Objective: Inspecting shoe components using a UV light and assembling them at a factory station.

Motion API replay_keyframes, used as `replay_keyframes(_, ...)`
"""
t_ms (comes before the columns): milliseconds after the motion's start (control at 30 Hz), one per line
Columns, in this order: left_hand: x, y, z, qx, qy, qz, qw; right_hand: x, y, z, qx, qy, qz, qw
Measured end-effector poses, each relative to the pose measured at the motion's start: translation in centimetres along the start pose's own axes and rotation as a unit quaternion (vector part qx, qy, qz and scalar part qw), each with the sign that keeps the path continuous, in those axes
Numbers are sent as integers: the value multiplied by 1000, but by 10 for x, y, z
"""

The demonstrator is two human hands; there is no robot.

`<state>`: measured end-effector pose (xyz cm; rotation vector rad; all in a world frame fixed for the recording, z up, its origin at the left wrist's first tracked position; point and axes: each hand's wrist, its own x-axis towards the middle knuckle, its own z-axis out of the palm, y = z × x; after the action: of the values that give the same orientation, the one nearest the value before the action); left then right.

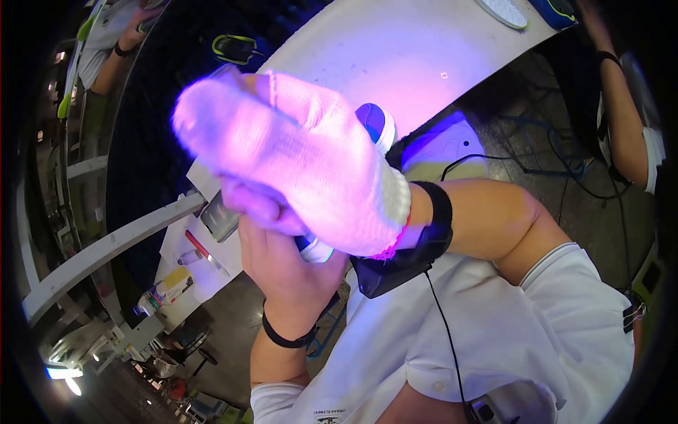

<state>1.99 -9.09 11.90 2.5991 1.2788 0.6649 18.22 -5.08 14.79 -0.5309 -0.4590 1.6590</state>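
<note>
My right hand [289,152], in a white knitted glove lit pink-violet, is raised at the middle with its fingers curled together. A black strap with a dark box [402,265] sits on that wrist. Below it, my bare left hand [286,258], with a black wristband, is closed against a blue shoe with a white sole [316,249]. Only a small edge of that shoe shows by the left thumb. The gloved hand covers most of what lies between the hands. A blue toe with a white rim [378,124] shows beyond the glove; whether it belongs to the same shoe I cannot tell.
A white work surface [417,63] runs behind my hands, with a white sole [503,10] and a dark lime-edged shoe [236,49] farther off. A pale metal bar [113,247] crosses at left, near a red-handled tool [198,244]. Other people's arms [625,120] appear at both sides.
</note>
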Motion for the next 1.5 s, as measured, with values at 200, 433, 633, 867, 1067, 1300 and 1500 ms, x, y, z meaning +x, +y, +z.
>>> replay_keyframes(200,4,2,1,-36,-3,31,999,10,10,-34,197,4,102,975)
replay_keyframes(433,-8,1,0,-14,1,29,999,12,6,-45,192,24,106,975)
replay_keyframes(633,-10,-1,5,-1,32,61,998,3,5,-41,196,40,93,975)
replay_keyframes(867,-12,-6,7,-33,37,38,998,23,2,-40,-130,146,-91,977)
replay_keyframes(1067,-21,-13,11,-85,65,3,994,26,-78,-159,-742,171,-255,596)
replay_keyframes(1300,-16,-11,3,-73,34,-1,997,11,-104,-261,-868,73,-234,432)
replay_keyframes(1500,-23,-7,4,-61,61,-40,995,-15,-38,-139,-740,-302,-274,534)
